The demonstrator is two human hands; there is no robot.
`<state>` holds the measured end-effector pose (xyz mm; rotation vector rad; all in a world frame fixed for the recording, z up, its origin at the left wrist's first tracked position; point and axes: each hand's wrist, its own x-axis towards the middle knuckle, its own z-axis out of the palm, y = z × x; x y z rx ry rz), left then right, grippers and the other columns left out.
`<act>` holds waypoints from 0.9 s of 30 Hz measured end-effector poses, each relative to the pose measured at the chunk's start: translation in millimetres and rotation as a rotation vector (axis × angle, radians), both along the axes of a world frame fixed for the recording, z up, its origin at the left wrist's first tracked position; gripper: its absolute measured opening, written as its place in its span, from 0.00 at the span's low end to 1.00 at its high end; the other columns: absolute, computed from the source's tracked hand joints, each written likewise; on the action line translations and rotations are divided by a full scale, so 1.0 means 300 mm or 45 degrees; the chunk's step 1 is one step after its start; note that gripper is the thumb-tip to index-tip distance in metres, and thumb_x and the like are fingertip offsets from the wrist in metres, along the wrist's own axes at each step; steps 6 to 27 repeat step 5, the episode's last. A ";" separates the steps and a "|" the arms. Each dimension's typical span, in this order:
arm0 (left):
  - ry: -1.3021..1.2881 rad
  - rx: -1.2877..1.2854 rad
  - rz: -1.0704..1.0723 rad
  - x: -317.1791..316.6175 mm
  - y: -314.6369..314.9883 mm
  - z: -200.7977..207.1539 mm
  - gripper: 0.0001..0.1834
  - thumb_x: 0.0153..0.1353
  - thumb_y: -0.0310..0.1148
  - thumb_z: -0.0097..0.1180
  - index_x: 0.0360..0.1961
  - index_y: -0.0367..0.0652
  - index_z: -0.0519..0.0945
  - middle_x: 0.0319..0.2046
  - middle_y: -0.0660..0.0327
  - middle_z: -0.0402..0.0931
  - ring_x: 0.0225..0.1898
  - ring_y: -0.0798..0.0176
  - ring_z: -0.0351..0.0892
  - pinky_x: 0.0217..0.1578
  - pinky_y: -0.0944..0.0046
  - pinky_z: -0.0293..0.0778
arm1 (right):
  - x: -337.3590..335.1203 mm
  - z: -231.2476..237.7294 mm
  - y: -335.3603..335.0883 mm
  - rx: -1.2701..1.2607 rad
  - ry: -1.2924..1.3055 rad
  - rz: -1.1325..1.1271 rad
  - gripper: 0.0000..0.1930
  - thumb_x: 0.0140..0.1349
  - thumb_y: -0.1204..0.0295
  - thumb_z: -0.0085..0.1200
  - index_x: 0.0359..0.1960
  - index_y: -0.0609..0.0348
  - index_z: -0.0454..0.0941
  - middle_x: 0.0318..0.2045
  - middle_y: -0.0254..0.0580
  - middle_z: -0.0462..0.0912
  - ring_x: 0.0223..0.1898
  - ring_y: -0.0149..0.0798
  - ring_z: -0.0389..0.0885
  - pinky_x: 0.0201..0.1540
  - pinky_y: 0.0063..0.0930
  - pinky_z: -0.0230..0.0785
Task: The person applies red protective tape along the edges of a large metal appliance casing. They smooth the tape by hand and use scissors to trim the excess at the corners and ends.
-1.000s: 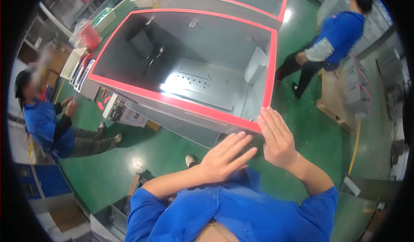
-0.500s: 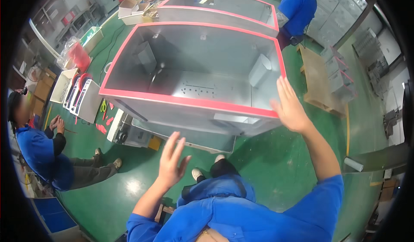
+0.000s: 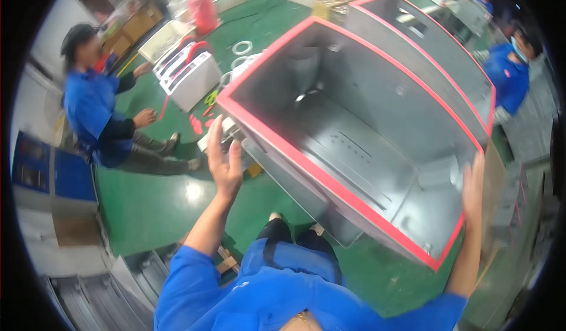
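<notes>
A large open grey metal box [image 3: 377, 127] with pinkish-red strip along its rim stands in front of me, on top of a flat surface. Inside it are slots and rows of small holes in one panel. My left hand [image 3: 226, 163] is raised beside the box's left front corner, fingers apart and nothing in it; whether it touches the metal I cannot tell. Along the right edge lies my right hand [image 3: 472, 183], fingers stretched out against the rim and outer side. That hand holds nothing either.
Behind stands a second red-rimmed metal box [image 3: 433, 54], with a co-worker in blue [image 3: 512, 74] at its right. Another person [image 3: 97, 110] stands at left by a white device [image 3: 187, 80] with red reels. Green scissors [image 3: 211, 98] and red scraps [image 3: 196, 124] lie nearby.
My view has swung left, and the box now sits slanted across it. My left hand has come up to the left front corner; my right hand has slid farther along the right edge.
</notes>
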<state>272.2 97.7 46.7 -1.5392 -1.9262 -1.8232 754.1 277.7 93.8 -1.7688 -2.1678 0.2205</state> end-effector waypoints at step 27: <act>-0.506 0.334 -0.128 -0.141 0.138 -0.096 0.24 0.66 0.35 0.38 0.60 0.34 0.55 0.51 0.52 0.64 0.55 0.59 0.63 0.58 0.59 0.55 | -0.082 0.055 -0.285 -0.065 0.202 0.198 0.34 0.63 0.54 0.35 0.64 0.63 0.44 0.66 0.47 0.42 0.68 0.46 0.36 0.67 0.38 0.26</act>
